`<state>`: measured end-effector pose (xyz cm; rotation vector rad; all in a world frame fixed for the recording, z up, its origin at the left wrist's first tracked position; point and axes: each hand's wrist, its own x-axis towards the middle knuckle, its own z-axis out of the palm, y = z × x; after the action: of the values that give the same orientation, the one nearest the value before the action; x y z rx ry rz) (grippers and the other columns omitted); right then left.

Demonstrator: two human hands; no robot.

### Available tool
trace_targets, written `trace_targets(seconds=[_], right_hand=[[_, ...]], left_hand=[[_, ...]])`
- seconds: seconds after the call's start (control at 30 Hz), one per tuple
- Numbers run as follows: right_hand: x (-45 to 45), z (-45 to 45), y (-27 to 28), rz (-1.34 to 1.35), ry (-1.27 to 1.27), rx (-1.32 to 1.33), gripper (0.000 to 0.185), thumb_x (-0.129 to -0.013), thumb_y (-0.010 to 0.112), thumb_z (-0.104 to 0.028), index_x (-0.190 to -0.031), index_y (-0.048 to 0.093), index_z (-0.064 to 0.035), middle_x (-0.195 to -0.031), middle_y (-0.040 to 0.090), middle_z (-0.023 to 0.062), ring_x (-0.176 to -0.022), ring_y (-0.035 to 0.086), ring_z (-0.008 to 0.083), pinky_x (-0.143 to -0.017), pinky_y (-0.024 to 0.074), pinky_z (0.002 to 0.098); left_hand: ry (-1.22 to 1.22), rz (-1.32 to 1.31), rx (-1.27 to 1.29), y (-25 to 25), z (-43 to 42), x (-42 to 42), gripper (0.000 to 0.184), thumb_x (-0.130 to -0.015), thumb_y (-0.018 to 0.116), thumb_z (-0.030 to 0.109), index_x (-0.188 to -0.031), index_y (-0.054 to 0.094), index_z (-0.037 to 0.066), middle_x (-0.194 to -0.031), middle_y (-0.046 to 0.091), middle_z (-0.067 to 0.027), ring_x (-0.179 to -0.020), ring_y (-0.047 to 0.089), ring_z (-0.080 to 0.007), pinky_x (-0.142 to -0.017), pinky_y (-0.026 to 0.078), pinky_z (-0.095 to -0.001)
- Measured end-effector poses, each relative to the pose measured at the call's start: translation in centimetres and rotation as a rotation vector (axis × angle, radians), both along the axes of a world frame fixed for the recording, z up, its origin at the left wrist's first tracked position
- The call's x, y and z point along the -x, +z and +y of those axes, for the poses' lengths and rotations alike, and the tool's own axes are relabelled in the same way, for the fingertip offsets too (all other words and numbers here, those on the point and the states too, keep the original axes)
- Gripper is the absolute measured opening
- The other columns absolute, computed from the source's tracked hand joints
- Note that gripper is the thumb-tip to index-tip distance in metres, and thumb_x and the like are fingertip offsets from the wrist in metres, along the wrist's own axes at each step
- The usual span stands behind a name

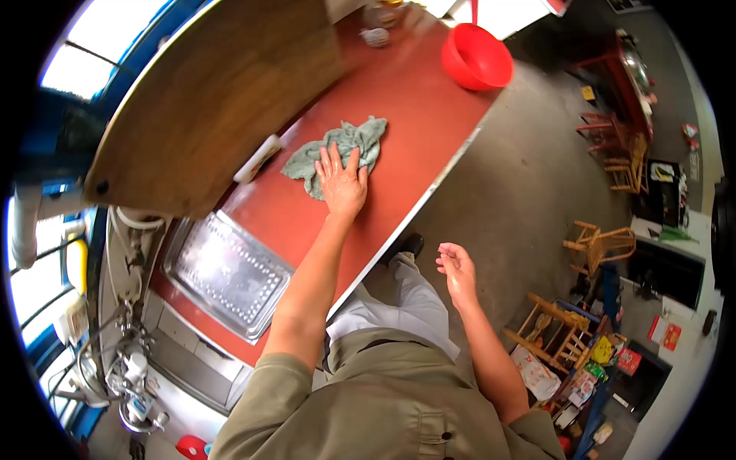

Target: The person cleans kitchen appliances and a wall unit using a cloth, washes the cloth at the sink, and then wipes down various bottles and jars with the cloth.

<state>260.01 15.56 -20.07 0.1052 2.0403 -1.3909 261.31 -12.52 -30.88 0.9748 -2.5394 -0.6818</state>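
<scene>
My left hand (342,182) lies flat with spread fingers on a crumpled grey-green cloth (360,136). Under the cloth is the red countertop (406,165). My right hand (455,270) hangs in the air beyond the counter's edge, its fingers loosely bent, and I see nothing in it. Nearer my body on the left, a metal tray (226,268) with rows of small holes or bumps lies on the counter. A white-edged, block-like object (257,159) sits between the cloth and a large wooden board.
The large wooden board (222,100) leans along the window side. A red plastic bowl (477,57) stands at the counter's far corner. Taps and pipes (130,360) are at lower left, beside a sink (192,353). Wooden chairs (602,245) stand on the floor to the right.
</scene>
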Motion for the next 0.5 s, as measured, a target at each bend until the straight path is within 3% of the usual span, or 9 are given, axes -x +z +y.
trace_targets(seconds=[0.07, 0.2, 0.27, 0.33, 0.4, 0.43, 0.5], right_hand=[[2.0, 1.7, 0.9, 0.0, -0.05, 0.009, 0.021, -0.095, 0.053, -0.008, -0.114, 0.058, -0.0049, -0.11, 0.06, 0.0052, -0.089, 0.058, 0.0125, -0.076, 0.0491, 0.0266], [6.7, 3.7, 1.8, 0.055, -0.136, 0.212, 0.022, -0.097, 0.052, -0.018, -0.115, 0.056, -0.0057, -0.109, 0.06, 0.0072, -0.087, 0.059, 0.0139, -0.076, 0.0508, 0.0288], [9.9, 4.9, 1.5, -0.047, -0.237, 0.288, 0.026, -0.098, 0.051, -0.023, -0.118, 0.054, -0.0065, -0.108, 0.059, 0.0073, -0.088, 0.059, 0.0139, -0.076, 0.0509, 0.0294], [13.5, 6.3, 1.0, 0.071, -0.336, 0.298, 0.032, -0.098, 0.051, -0.03, -0.122, 0.051, -0.0082, -0.107, 0.058, 0.0049, -0.087, 0.057, 0.0131, -0.074, 0.05, 0.029], [18.1, 8.8, 0.2, 0.009, -0.502, 0.379, 0.034, -0.099, 0.048, -0.035, -0.121, 0.053, -0.0101, -0.106, 0.058, 0.0035, -0.087, 0.056, 0.0121, -0.074, 0.0491, 0.0296], [20.5, 10.1, 0.9, -0.054, -0.535, 0.373, 0.038, -0.099, 0.046, -0.039, -0.121, 0.054, -0.01, -0.11, 0.059, 0.0027, -0.092, 0.056, 0.0118, -0.08, 0.0478, 0.0305], [23.9, 12.4, 0.8, 0.065, -0.527, 0.453, 0.046, -0.1, 0.042, -0.04, -0.123, 0.054, -0.0015, -0.115, 0.06, 0.0057, -0.097, 0.057, 0.014, -0.088, 0.0446, 0.0301]], left_hand=[[-0.082, 0.063, 0.011, -0.1, 1.7, 3.5, 0.039, -0.087, 0.059, 0.024, -0.125, 0.059, 0.015, -0.144, 0.038, -0.0205, -0.137, 0.027, -0.0403, -0.112, 0.02, -0.0538], [-0.436, 0.179, -0.255, -1.2, 7.7, 9.6, 0.024, -0.088, 0.055, 0.012, -0.11, 0.062, 0.008, -0.116, 0.059, -0.0195, -0.118, 0.051, -0.0348, -0.105, 0.036, -0.0481], [-0.311, 0.0, -0.924, 4.8, 12.1, 12.8, 0.022, -0.094, 0.049, 0.013, -0.111, 0.061, 0.005, -0.11, 0.063, -0.017, -0.108, 0.058, -0.0274, -0.098, 0.043, -0.0406], [-0.32, 0.277, -1.519, 5.9, 17.2, 15.6, 0.029, -0.1, 0.043, 0.021, -0.117, 0.059, 0.003, -0.116, 0.062, -0.0104, -0.104, 0.059, -0.0196, -0.089, 0.048, -0.0356], [-0.326, 0.264, -1.982, 11.6, 21.1, 18.4, 0.035, -0.102, 0.042, 0.027, -0.124, 0.052, 0.001, -0.116, 0.061, -0.0093, -0.104, 0.059, -0.018, -0.09, 0.047, -0.033], [-0.386, 0.183, -1.942, 11.8, 23.0, 20.0, 0.037, -0.102, 0.043, 0.029, -0.126, 0.051, 0.002, -0.117, 0.061, -0.0088, -0.106, 0.057, -0.0176, -0.093, 0.045, -0.0325], [-0.551, 0.03, -1.808, 12.6, 26.8, 22.0, 0.04, -0.1, 0.046, 0.03, -0.13, 0.049, 0.003, -0.118, 0.059, -0.0076, -0.11, 0.054, -0.0164, -0.097, 0.042, -0.0319]])
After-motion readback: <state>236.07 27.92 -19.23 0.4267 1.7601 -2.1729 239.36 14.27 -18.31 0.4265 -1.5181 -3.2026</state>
